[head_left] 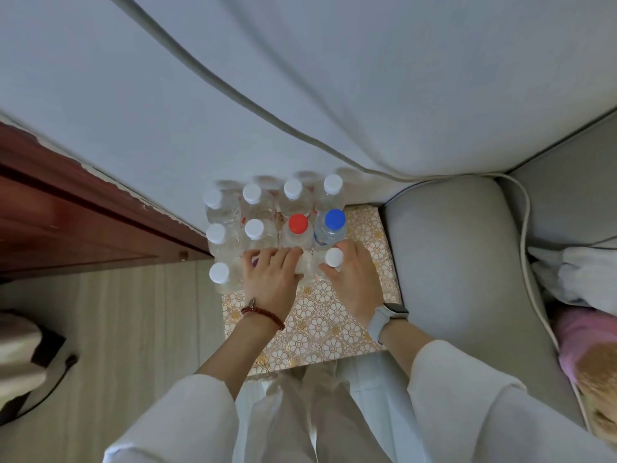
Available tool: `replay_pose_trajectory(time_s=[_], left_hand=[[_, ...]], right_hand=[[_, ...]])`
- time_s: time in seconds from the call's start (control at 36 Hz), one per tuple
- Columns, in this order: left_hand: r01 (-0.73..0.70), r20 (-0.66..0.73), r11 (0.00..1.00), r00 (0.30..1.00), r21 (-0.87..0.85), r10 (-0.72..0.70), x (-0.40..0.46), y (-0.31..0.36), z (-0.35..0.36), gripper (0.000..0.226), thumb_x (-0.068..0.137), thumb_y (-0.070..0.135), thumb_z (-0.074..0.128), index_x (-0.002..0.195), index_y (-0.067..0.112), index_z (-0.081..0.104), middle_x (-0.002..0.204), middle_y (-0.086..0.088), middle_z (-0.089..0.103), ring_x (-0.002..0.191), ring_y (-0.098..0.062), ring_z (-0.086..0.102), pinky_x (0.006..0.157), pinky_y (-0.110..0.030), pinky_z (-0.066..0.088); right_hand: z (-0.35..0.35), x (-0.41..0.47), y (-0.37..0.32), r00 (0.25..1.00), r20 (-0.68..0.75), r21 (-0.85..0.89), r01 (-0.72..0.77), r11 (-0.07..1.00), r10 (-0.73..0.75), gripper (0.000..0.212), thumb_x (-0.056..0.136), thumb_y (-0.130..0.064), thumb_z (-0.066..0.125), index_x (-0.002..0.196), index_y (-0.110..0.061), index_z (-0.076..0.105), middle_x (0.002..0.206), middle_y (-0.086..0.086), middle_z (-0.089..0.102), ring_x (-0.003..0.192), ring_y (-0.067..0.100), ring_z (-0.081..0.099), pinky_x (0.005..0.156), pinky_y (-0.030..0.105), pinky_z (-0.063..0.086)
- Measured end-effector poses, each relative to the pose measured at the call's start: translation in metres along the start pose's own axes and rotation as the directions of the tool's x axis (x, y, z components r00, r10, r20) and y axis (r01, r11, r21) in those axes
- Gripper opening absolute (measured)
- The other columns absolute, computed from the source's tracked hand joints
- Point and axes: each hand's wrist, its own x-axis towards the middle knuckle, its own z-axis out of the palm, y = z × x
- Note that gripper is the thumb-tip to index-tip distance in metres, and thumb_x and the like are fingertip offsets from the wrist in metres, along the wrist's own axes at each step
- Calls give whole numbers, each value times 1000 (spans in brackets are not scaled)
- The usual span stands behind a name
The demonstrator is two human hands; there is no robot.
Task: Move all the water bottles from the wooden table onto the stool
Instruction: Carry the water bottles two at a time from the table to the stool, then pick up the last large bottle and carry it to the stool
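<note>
Several clear water bottles stand upright in rows on a stool (320,332) covered in a gold floral pattern. Most have white caps; one has a red cap (298,223) and one a blue cap (335,218). My left hand (268,279) grips a bottle (302,264) in the front row from above, hiding its cap. My right hand (354,279) holds the neighbouring white-capped bottle (333,257) at its side. Another white-capped bottle (219,273) stands at the front left corner. The wooden table is not clearly in view.
A white wall rises behind the stool. Dark red wooden furniture (66,215) stands at the left, a grey padded seat (467,279) at the right with a cord (531,248) and pink cloth (581,339). Light wood floor (133,329) lies to the left.
</note>
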Motion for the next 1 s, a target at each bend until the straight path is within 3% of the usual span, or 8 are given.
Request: replay_pose_trajectory(time_s=[0.22, 0.33, 0.5, 0.58, 0.75, 0.86, 0.94, 1.0], left_hand=[[58, 43, 998, 997, -12, -57, -6, 5, 2, 47, 58, 20, 83, 101, 14, 66, 95, 0, 71, 85, -24, 66, 84, -47, 48], [132, 127, 990, 984, -43, -125, -9, 10, -4, 53, 61, 23, 81, 110, 15, 63, 103, -3, 69, 97, -27, 63, 92, -53, 43], [233, 52, 945, 972, -227, -227, -25, 5, -34, 42, 73, 19, 71, 113, 10, 60, 111, -12, 64, 105, -33, 59, 94, -52, 41], [326, -1, 903, 941, -280, -339, -37, -10, -62, 36, 80, 19, 64, 115, 10, 59, 115, -10, 62, 110, -31, 55, 95, -48, 40], [517, -99, 805, 821, -289, -563, -107, -69, -139, 31, 88, 28, 51, 117, 17, 56, 121, -2, 58, 114, -23, 49, 93, -37, 33], [672, -181, 709, 686, -213, -704, -216, -113, -201, 28, 90, 31, 45, 111, 18, 58, 113, -3, 61, 106, -26, 51, 85, -35, 37], [763, -272, 605, 547, -229, -792, -334, -130, -246, 26, 88, 29, 50, 110, 16, 60, 108, -7, 62, 102, -30, 53, 85, -37, 42], [821, -316, 520, 441, -236, -840, -421, -130, -274, 26, 87, 27, 54, 110, 16, 62, 110, -7, 62, 102, -31, 53, 85, -38, 44]], right_hand=[[-10, -6, 7, 995, 71, 41, 74, 996, -76, 42, 85, -24, 62, 120, -9, 46, 111, 13, 48, 100, 28, 48, 80, 37, 47], [-18, -13, 5, 989, 118, 20, 92, 996, -94, 56, 86, -26, 60, 133, -12, 35, 125, 11, 40, 113, 24, 43, 86, 36, 48], [-35, -31, -19, 973, -71, 68, 223, 972, -219, 28, 89, -13, 51, 116, -7, 51, 115, 11, 50, 104, 24, 49, 79, 27, 44], [-38, -43, -49, 934, -58, 118, 356, 927, -351, 19, 89, -6, 51, 107, -3, 57, 103, 12, 60, 95, 25, 57, 77, 30, 48], [-9, -92, -145, 826, 157, 225, 504, 834, -542, 20, 91, -11, 50, 106, -6, 62, 104, 9, 67, 95, 23, 63, 85, 38, 52], [31, -171, -213, 698, 288, 254, 604, 755, -655, 24, 92, -13, 48, 111, -8, 62, 109, 9, 67, 99, 24, 63, 89, 38, 49], [68, -258, -255, 586, 343, 293, 676, 676, -734, 21, 91, -12, 50, 107, -8, 64, 101, 11, 70, 93, 27, 64, 84, 37, 48], [93, -326, -279, 497, 392, 334, 707, 623, -774, 20, 91, -12, 50, 105, -8, 64, 98, 10, 70, 86, 23, 62, 77, 23, 46]])
